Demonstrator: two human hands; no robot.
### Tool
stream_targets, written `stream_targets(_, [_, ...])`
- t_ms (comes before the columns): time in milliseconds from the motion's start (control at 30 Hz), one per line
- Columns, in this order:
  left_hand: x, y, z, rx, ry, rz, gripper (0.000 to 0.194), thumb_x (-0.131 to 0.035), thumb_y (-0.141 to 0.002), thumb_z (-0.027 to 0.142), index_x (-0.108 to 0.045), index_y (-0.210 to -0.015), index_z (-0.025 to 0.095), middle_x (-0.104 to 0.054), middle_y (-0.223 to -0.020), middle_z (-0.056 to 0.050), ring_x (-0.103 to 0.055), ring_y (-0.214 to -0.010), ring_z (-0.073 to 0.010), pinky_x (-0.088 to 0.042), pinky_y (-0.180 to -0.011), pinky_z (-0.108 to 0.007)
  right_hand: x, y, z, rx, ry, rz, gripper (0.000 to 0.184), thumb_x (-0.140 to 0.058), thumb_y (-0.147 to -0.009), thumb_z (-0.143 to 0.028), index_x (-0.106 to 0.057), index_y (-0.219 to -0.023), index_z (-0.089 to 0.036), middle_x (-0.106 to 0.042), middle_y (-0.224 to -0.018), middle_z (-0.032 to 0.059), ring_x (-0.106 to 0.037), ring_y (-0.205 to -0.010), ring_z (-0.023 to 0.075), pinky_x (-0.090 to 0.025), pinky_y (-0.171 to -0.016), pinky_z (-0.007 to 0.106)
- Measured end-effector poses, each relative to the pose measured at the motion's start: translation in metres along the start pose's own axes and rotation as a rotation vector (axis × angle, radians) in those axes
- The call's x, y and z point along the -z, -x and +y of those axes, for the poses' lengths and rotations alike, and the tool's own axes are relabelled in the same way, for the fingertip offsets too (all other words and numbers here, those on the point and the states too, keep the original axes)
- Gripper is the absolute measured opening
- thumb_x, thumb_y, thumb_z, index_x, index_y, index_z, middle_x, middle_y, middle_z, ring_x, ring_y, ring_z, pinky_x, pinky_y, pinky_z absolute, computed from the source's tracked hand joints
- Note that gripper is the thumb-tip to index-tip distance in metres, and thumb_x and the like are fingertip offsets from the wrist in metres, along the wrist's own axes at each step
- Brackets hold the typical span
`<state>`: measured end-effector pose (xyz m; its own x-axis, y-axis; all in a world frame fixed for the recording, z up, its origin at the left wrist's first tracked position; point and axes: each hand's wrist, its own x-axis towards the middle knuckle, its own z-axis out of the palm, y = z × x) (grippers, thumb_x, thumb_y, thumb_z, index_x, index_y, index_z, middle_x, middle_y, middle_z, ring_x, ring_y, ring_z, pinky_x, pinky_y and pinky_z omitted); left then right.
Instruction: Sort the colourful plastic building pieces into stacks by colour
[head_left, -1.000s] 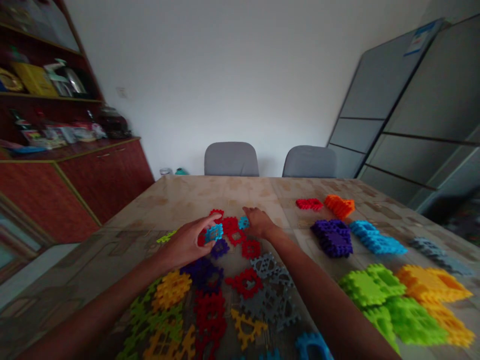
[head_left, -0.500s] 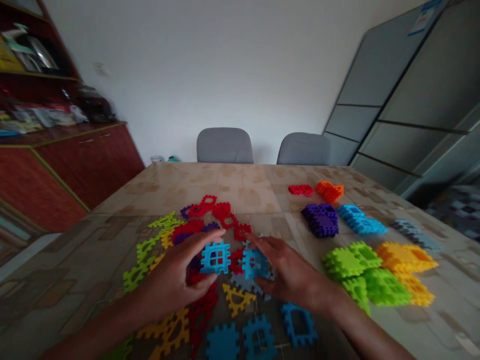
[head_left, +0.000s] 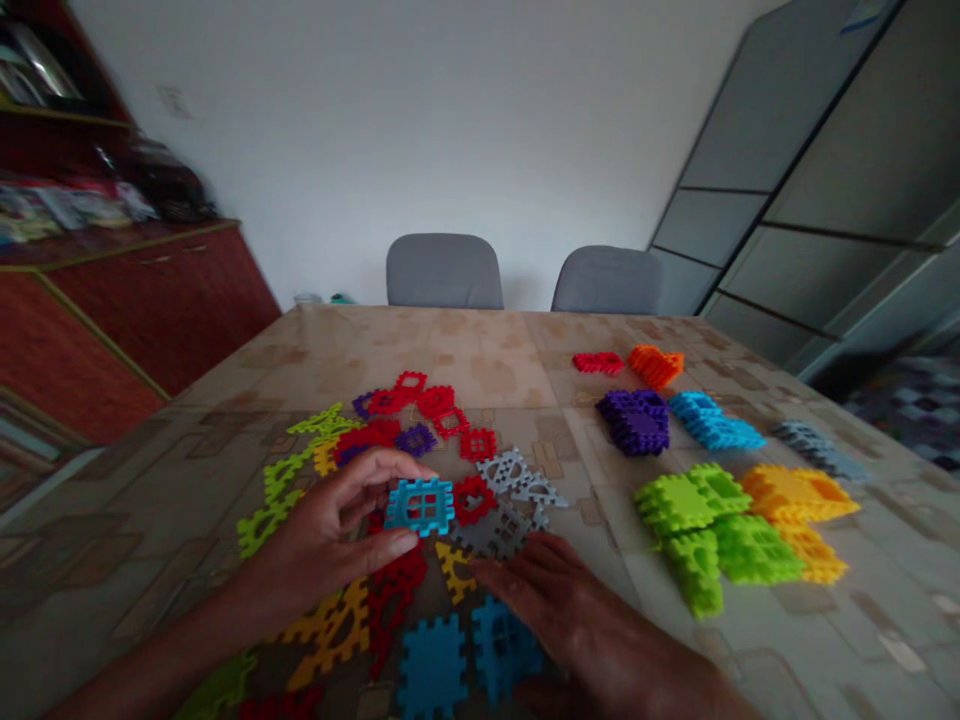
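- Currently I have the left hand [head_left: 322, 530] pinching the cyan window pieces [head_left: 421, 506] between thumb and fingers, raised over the scattered shapes on the bench [head_left: 480, 350].
- I see the right hand [head_left: 577, 610] reaching over a blue window piece [head_left: 504, 650], its fingers hiding part of it; its thumb is unclear, so I can't tell whether that grip is closed.
- Just left of that piece lies a solid blue square [head_left: 433, 665]; a yellow triangle [head_left: 454, 570] sits above, close to the right fingertips.
- Loose grey pieces [head_left: 525, 480] crowd the space beyond the right hand.
- The left hand and forearm block my view of some green and yellow shapes.
- Well off to the right stand sorted stacks: purple [head_left: 634, 422], light blue [head_left: 716, 422], green [head_left: 679, 500] and yellow [head_left: 799, 492].
- Two grey chairs [head_left: 444, 270] back onto the far edge.
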<state>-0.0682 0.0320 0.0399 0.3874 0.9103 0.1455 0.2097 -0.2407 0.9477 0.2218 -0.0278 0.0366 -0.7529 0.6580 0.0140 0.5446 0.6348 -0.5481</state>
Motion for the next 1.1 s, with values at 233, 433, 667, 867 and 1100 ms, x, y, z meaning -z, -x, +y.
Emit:
stream_targets(233, [0.0,0.001,0.001,0.029,0.031,-0.014,0.035,-0.079,-0.084,0.033,-0.063,-0.115,0.028,-0.07,-0.122,-0.004,-0.068,-0.113,-0.0238,-0.054,-0.095,-0.03,-0.003,0.001,0.0,-0.016,-0.013,-0.031,0.089,-0.08,-0.08,-0.023,-0.035,-0.156,-0.02,-0.058,-0.146,0.0115,-0.05,-0.134,0.0281,-0.026,-0.12,0.041])
stream_targets(433, [0.001,0.001,0.001,0.091,-0.032,-0.041,0.037,-0.077,-0.084,0.037,-0.065,-0.116,0.025,-0.071,-0.123,-0.005,-0.068,-0.113,-0.0261,-0.055,-0.092,-0.029,0.016,-0.001,-0.012,-0.175,-0.036,-0.036,0.083,-0.076,-0.074,-0.013,-0.046,-0.15,-0.023,-0.057,-0.14,0.0095,-0.05,-0.129,0.0275,-0.039,-0.11,0.039])
stream_targets(667, [0.0,0.002,0.002,0.083,-0.066,-0.078,0.034,-0.074,-0.085,0.04,-0.068,-0.116,0.027,-0.072,-0.126,-0.005,-0.067,-0.118,-0.0282,-0.055,-0.096,-0.032,-0.005,-0.009,-0.017,-0.299,0.001,0.027,0.057,-0.08,-0.076,-0.026,-0.062,-0.13,-0.021,-0.06,-0.126,0.0099,-0.058,-0.115,0.0304,-0.05,-0.098,0.042])
stream_targets(867, [0.002,0.004,0.003,0.073,-0.107,-0.084,0.034,-0.073,-0.086,0.041,-0.07,-0.117,0.028,-0.073,-0.125,-0.004,-0.068,-0.118,-0.0281,-0.056,-0.094,-0.032,-0.008,-0.011,-0.019,-0.364,0.101,0.015,0.053,-0.082,-0.08,-0.036,-0.064,-0.126,-0.017,-0.064,-0.122,0.0121,-0.061,-0.108,0.0346,-0.052,-0.094,0.05])
stream_targets(1100, [-0.001,0.002,0.006,0.103,-0.085,-0.128,0.036,-0.075,-0.084,0.038,-0.069,-0.118,0.028,-0.075,-0.118,-0.002,-0.072,-0.108,-0.0259,-0.056,-0.09,-0.029,0.005,-0.004,-0.012,-0.135,0.058,-0.054,0.055,-0.085,-0.077,-0.033,-0.062,-0.125,-0.02,-0.065,-0.125,0.0087,-0.056,-0.118,0.0295,-0.043,-0.103,0.043])
